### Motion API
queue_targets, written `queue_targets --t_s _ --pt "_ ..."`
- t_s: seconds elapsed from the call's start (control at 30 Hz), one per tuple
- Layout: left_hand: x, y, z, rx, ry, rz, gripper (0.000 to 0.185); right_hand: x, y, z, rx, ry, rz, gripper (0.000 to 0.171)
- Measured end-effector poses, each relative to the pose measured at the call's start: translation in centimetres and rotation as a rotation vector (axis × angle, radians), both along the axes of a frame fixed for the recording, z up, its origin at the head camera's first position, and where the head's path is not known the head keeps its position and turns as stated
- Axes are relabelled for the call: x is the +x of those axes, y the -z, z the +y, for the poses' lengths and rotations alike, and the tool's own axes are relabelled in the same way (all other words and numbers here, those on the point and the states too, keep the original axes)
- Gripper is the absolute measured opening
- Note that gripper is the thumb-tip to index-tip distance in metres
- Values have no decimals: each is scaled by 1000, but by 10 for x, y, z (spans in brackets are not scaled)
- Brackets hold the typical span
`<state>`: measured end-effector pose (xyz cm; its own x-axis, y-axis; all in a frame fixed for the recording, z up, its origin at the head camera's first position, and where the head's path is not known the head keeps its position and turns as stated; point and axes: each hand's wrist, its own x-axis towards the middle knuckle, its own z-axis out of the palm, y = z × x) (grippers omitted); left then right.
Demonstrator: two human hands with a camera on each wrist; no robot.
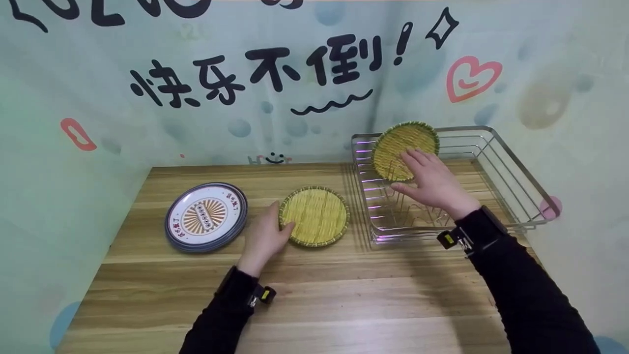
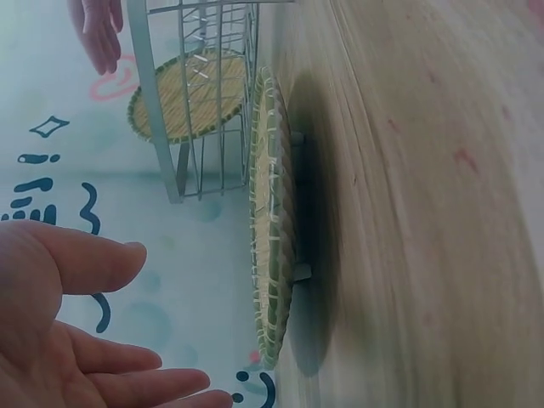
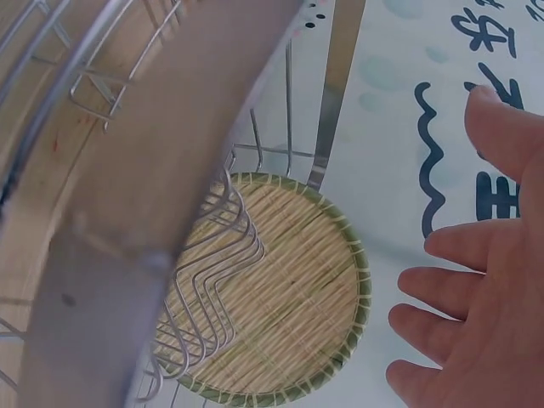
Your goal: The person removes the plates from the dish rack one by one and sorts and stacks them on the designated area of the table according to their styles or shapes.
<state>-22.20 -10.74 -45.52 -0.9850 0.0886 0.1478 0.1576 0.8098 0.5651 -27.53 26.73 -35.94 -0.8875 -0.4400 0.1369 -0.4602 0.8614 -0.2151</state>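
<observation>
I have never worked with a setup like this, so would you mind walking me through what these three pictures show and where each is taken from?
No machine here: a person works with two bare hands and wears three cameras. The large picture comes from the head camera, looking down at a wooden table. The other two come from cameras strapped to each wrist, so they look sideways and close.

On the table lie a stack of patterned plates, a flat woven tray and a wire dish rack. A second woven tray stands tilted on edge in the rack.

The left hand rests open at the edge of the flat tray, gripping nothing. The right hand is open with fingers spread, in front of the standing tray; whether it touches is unclear.
</observation>
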Motion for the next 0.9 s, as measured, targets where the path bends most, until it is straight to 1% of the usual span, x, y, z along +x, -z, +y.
queue_targets --t_s 0.13,0.23,0.37,0.53,0.9 --pt "4 -2 2 -13 14 21 71 -4 0 3 -1 12 4 83" --pt "6 -3 4 -9 21 23 72 -4 -2 3 5 30 -1 84" --pt "10 -2 7 -4 34 15 73 -7 -4 5 17 43 2 85" --pt "14 -1 9 -28 55 34 77 -10 -6 7 22 49 -5 84" --pt "21 0 15 -49 55 14 80 -21 -9 11 24 84 -16 82"
